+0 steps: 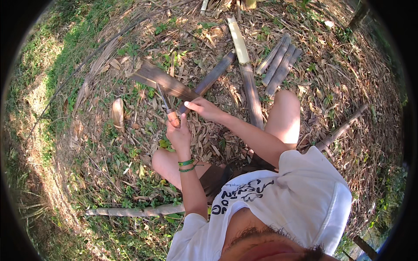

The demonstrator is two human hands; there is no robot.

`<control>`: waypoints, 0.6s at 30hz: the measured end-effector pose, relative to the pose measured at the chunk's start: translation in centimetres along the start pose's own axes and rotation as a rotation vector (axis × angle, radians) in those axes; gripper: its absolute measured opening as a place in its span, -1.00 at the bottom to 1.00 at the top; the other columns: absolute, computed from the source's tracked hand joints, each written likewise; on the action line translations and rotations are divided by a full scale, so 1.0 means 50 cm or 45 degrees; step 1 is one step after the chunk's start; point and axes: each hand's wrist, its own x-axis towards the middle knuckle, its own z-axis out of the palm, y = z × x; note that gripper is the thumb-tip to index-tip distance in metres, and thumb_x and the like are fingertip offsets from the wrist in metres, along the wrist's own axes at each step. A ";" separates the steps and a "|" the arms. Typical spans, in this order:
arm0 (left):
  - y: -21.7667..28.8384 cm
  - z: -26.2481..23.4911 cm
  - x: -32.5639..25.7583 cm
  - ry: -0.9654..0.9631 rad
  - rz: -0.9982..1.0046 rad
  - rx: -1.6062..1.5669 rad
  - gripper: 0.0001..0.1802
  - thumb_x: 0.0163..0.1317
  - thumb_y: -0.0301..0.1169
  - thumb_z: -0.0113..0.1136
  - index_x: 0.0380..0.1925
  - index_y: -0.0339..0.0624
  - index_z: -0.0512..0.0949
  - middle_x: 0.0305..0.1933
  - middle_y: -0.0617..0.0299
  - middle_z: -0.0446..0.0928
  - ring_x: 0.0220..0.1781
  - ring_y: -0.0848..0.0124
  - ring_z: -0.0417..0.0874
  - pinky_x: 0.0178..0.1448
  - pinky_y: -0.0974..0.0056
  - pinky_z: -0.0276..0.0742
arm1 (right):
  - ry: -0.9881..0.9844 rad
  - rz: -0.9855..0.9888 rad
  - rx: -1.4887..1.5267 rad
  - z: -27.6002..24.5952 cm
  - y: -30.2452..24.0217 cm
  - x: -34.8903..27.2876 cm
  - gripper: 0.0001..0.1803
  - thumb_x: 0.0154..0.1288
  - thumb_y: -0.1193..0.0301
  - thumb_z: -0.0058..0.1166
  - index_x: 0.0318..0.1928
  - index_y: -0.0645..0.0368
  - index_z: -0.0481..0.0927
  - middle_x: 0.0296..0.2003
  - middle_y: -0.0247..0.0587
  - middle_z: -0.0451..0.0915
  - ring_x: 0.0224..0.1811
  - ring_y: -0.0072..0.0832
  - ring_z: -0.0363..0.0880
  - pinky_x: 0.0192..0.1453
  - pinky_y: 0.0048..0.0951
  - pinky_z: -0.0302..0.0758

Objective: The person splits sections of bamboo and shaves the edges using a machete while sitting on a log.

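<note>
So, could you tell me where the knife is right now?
In the head view, the knife is left of centre, gripped in the left hand, its blade against the dark bamboo piece held by the right hand.

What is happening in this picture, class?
A person sits on leaf-strewn ground. The left hand grips a knife by its handle, blade up, against a dark bamboo piece that the right hand steadies. More split bamboo strips lie ahead, and a long pole lies at the person's left.
</note>
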 end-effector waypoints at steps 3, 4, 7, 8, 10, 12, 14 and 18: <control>-0.010 -0.062 0.029 -0.088 -0.174 -0.156 -0.62 0.37 -0.17 0.35 -0.18 -0.28 0.51 -0.60 0.30 0.46 -0.71 0.53 0.50 -0.64 0.37 0.39 | 0.858 0.745 -0.605 -0.066 0.152 -0.040 -0.05 0.14 -0.17 0.34 0.35 0.24 0.42 0.35 0.24 0.28 0.42 0.05 0.31 0.41 0.06 0.34; -0.014 -0.083 0.039 -0.158 -0.191 -0.136 -0.62 0.37 -0.17 0.35 -0.17 -0.29 0.51 -0.59 0.30 0.46 -0.70 0.53 0.50 -0.63 0.36 0.41 | 1.026 1.026 -0.704 -0.081 0.218 -0.068 0.08 0.09 -0.08 0.42 0.46 0.21 0.19 0.40 0.30 0.17 0.50 0.14 0.14 0.45 0.20 0.23; -0.024 -0.149 0.080 -0.266 -0.211 -0.053 -0.62 0.37 -0.17 0.36 -0.20 -0.31 0.53 -0.54 0.35 0.47 -0.64 0.56 0.47 -0.60 0.37 0.44 | 0.986 1.468 -0.725 -0.096 0.381 -0.177 0.34 0.01 -0.05 0.51 0.57 0.12 -0.14 0.46 0.18 0.14 0.56 0.03 0.10 0.48 0.20 0.22; -0.039 -0.187 0.087 -0.291 -0.233 -0.004 -0.62 0.36 -0.18 0.37 -0.20 -0.31 0.55 -0.53 0.38 0.46 -0.60 0.58 0.46 -0.56 0.38 0.46 | 0.853 1.403 -0.433 -0.079 0.409 -0.214 0.42 -0.02 -0.02 0.56 0.60 0.12 -0.23 0.41 0.17 0.23 0.48 0.02 0.27 0.43 0.10 0.35; -0.042 -0.160 0.125 -0.402 -0.120 -0.055 -0.65 0.31 -0.22 0.41 -0.23 -0.31 0.58 -0.53 0.41 0.43 -0.53 0.61 0.44 -0.49 0.39 0.47 | 1.145 1.489 -0.570 -0.115 0.485 -0.267 0.50 -0.04 0.06 0.61 0.61 0.12 -0.34 0.37 0.18 0.36 0.31 -0.01 0.53 0.32 -0.06 0.55; -0.103 -0.178 0.143 -0.405 0.006 -0.008 -0.70 0.26 -0.29 0.45 -0.27 -0.30 0.60 -0.54 0.43 0.41 -0.51 0.62 0.42 -0.43 0.38 0.46 | 0.935 1.411 -0.432 -0.125 0.475 -0.257 0.46 -0.09 0.05 0.61 0.58 0.23 -0.21 0.25 0.19 0.51 0.24 -0.04 0.60 0.24 -0.06 0.60; -0.157 -0.215 0.165 -0.392 0.107 0.109 -0.74 0.21 -0.35 0.46 -0.30 -0.30 0.61 -0.55 0.42 0.39 -0.51 0.62 0.40 -0.39 0.36 0.44 | 0.972 1.315 -0.354 -0.102 0.440 -0.218 0.31 -0.13 0.12 0.60 0.50 0.30 0.01 0.17 0.17 0.58 0.18 -0.06 0.64 0.19 -0.12 0.63; -0.116 -0.176 0.191 -0.458 0.036 -0.026 -0.73 0.12 -0.35 0.51 -0.39 -0.29 0.61 -0.58 0.39 0.45 -0.51 0.56 0.43 -0.35 0.31 0.42 | 1.028 0.774 0.750 -0.118 0.351 -0.161 -0.18 -0.11 0.24 0.50 0.18 0.33 0.48 0.03 0.02 0.61 0.00 -0.15 0.66 0.16 -0.13 0.62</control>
